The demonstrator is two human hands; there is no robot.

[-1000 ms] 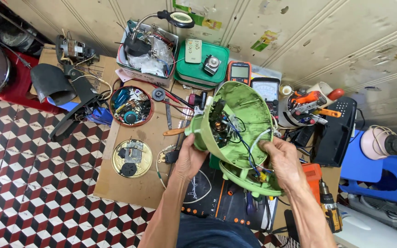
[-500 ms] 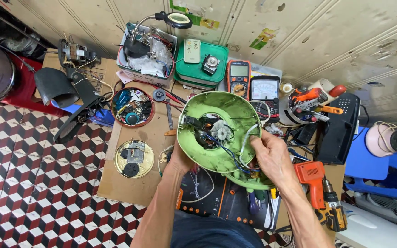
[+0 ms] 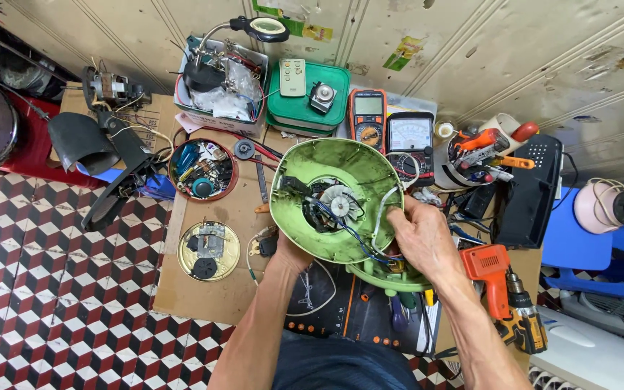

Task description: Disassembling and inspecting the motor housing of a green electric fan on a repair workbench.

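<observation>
The round green plastic appliance housing (image 3: 326, 198) is gripped underneath by the left hand (image 3: 287, 253); the right hand (image 3: 417, 235) is closed over its rim and the thin wires (image 3: 359, 235), which may be torn loose if pulled.

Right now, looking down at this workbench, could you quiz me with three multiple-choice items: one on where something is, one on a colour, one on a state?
1. Where is the orange drill?
A. right of the right hand
B. in the round tin
C. on the tiled floor

2. What colour is the shell in the hands?
A. blue
B. green
C. white

3. How does the shell stand?
A. closed up
B. open, motor and wires showing
C. wrapped in cloth

Answers:
1 A: the drill lies just right of the right hand.
2 B: its plastic is light green.
3 B: the motor and wires show inside, with the left hand under its edge.
</observation>
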